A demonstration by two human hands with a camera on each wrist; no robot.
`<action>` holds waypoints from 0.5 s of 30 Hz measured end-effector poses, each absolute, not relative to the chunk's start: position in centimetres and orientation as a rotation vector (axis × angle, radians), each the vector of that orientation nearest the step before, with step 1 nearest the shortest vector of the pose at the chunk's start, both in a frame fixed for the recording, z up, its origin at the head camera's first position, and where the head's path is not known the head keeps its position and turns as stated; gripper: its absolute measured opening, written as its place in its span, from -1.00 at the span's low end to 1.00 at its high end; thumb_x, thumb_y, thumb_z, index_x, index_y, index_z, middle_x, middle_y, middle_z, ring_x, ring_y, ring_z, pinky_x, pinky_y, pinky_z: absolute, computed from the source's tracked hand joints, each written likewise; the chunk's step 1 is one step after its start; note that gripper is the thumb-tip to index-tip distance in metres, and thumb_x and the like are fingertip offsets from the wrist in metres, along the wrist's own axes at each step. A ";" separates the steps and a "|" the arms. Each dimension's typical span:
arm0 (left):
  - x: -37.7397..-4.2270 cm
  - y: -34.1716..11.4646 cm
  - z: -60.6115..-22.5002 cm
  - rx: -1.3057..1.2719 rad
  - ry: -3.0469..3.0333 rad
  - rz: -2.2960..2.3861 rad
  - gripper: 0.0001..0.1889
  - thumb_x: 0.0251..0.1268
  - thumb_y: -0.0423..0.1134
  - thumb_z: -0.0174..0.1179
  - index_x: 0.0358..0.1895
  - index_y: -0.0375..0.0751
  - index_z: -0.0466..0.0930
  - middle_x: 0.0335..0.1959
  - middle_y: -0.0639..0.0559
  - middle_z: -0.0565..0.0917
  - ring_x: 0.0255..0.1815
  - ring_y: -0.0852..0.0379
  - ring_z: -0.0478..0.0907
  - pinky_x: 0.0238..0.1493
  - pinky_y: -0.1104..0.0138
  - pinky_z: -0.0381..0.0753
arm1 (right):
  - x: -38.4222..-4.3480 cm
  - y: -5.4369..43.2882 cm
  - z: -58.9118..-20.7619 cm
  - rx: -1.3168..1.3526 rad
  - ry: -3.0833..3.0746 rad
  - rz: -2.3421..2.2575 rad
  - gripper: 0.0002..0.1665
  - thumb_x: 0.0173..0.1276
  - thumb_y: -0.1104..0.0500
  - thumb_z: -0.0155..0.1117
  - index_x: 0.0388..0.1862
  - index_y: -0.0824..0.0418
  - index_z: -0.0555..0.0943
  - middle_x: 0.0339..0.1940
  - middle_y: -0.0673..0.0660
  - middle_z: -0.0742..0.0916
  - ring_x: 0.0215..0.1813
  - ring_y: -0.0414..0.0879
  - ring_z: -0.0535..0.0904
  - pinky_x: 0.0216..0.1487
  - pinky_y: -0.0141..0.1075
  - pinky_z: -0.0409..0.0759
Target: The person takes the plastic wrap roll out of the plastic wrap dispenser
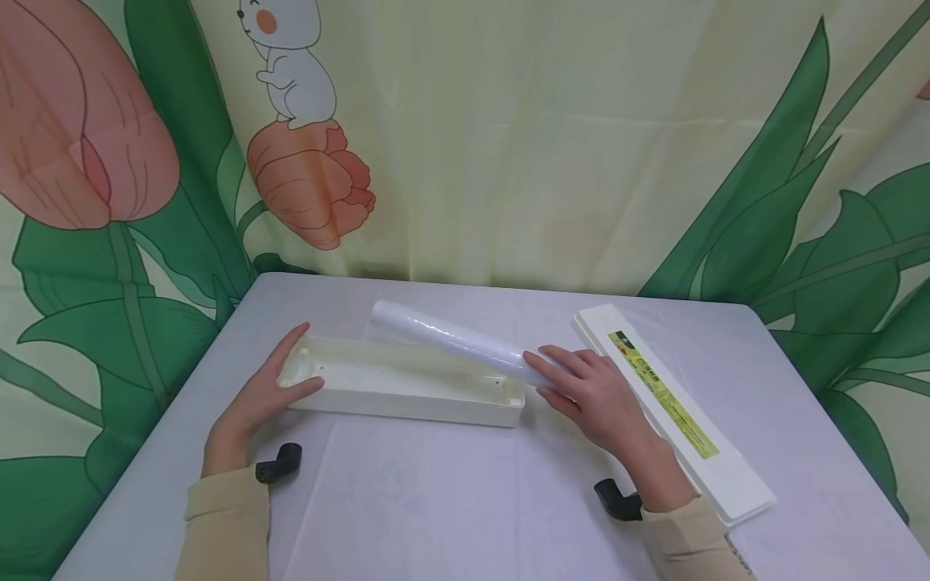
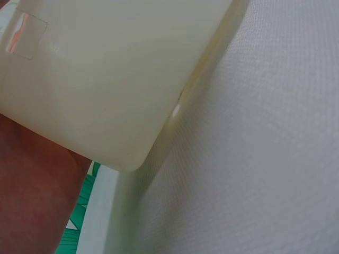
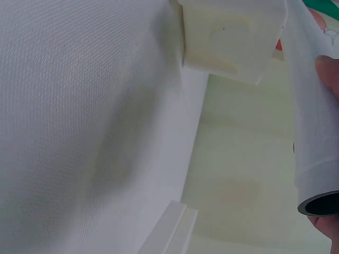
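A long, off-white plastic box (image 1: 407, 403) without a cover stands on the table, its hollow inside facing up. My left hand (image 1: 265, 395) grips its left end, thumb over the front edge and fingers at the back corner. In the left wrist view, the end of the box (image 2: 106, 90) fills the upper left. My right hand (image 1: 588, 391) holds a roll of cling film (image 1: 450, 335) near its right end. The roll slants over the back right part of the box, its left end farther away. In the right wrist view, the roll's dark hollow core (image 3: 323, 203) shows.
A long white lid (image 1: 734, 480) with a yellow-green label (image 1: 664, 395) lies aslant on the right, close beside my right forearm. A white cloth covers the table (image 1: 421, 500). Behind its back edge hangs a printed curtain (image 1: 508, 161).
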State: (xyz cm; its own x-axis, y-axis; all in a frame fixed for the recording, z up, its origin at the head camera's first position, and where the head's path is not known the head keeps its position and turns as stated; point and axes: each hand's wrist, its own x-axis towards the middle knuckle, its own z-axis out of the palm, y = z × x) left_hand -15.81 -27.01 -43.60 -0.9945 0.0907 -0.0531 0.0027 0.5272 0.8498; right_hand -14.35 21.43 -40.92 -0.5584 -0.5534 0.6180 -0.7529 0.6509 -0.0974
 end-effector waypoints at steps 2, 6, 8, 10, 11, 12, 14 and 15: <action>-15.8 -27.0 -43.6 0.088 2.668 1.483 0.07 0.25 -0.07 0.38 0.67 0.25 -0.21 0.64 -0.22 -0.12 0.57 -0.37 -0.15 0.32 -0.49 -0.07 | -14.3 21.5 -40.9 1.006 -2.321 0.481 -0.23 0.09 0.21 0.57 0.35 0.00 0.59 0.20 0.12 0.68 -0.01 0.11 0.61 -0.19 -0.04 0.55; -15.8 -27.0 -43.7 0.099 2.672 1.488 0.07 0.24 -0.07 0.39 0.67 0.24 -0.21 0.65 -0.22 -0.12 0.58 -0.36 -0.16 0.32 -0.49 -0.08 | -14.1 21.8 -41.0 0.998 -2.319 0.481 -0.24 0.10 0.21 0.57 0.34 0.01 0.60 0.19 0.12 0.68 -0.01 0.12 0.61 -0.20 -0.03 0.55; -15.8 -27.0 -43.7 0.101 2.672 1.490 0.08 0.24 -0.05 0.39 0.67 0.22 -0.21 0.65 -0.21 -0.12 0.58 -0.36 -0.16 0.32 -0.48 -0.09 | -14.1 22.0 -41.1 0.996 -2.318 0.483 -0.26 0.13 0.19 0.55 0.34 0.01 0.60 0.19 0.12 0.68 -0.01 0.12 0.61 -0.20 -0.02 0.55; -15.8 -27.0 -43.7 0.098 2.669 1.494 0.08 0.24 -0.04 0.39 0.67 0.21 -0.22 0.65 -0.21 -0.13 0.58 -0.35 -0.17 0.33 -0.48 -0.10 | -14.1 22.2 -41.2 0.995 -2.317 0.487 -0.30 0.19 0.17 0.52 0.35 0.01 0.59 0.19 0.12 0.68 0.00 0.12 0.60 -0.19 -0.02 0.55; -15.8 -27.0 -43.7 0.094 2.669 1.493 0.08 0.24 -0.02 0.39 0.67 0.21 -0.22 0.65 -0.21 -0.13 0.58 -0.35 -0.17 0.33 -0.48 -0.10 | -14.0 22.3 -41.3 0.995 -2.317 0.488 -0.33 0.23 0.14 0.49 0.35 0.01 0.59 0.20 0.12 0.67 0.00 0.12 0.60 -0.19 -0.01 0.54; -15.8 -27.0 -43.8 0.091 2.669 1.491 0.08 0.24 -0.02 0.39 0.67 0.21 -0.22 0.65 -0.21 -0.13 0.58 -0.35 -0.17 0.33 -0.48 -0.11 | -14.0 22.3 -41.3 0.994 -2.316 0.488 -0.36 0.27 0.12 0.47 0.36 0.00 0.59 0.20 0.11 0.67 0.00 0.12 0.60 -0.19 -0.01 0.54; -15.8 -27.0 -43.8 0.086 2.669 1.490 0.08 0.24 -0.01 0.39 0.67 0.22 -0.22 0.65 -0.21 -0.13 0.58 -0.36 -0.17 0.33 -0.48 -0.12 | -14.0 22.5 -41.4 0.990 -2.319 0.492 -0.41 0.34 0.07 0.42 0.36 0.00 0.59 0.20 0.11 0.67 0.00 0.12 0.60 -0.19 -0.02 0.54; -15.8 -27.0 -43.8 0.084 2.669 1.489 0.09 0.24 -0.01 0.39 0.67 0.22 -0.22 0.65 -0.21 -0.13 0.58 -0.36 -0.17 0.32 -0.49 -0.12 | -14.0 22.5 -41.5 0.988 -2.319 0.492 -0.43 0.37 0.05 0.40 0.36 0.00 0.58 0.21 0.11 0.67 0.00 0.12 0.60 -0.19 -0.02 0.54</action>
State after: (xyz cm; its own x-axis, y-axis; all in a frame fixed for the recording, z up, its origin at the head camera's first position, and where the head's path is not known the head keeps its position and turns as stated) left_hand -15.76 -27.04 -43.81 -0.9949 0.0892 -0.0466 0.0072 0.5248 0.8512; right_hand -13.95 22.53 -41.48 -0.5681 -0.5353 0.6251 -0.7429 0.6604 -0.1097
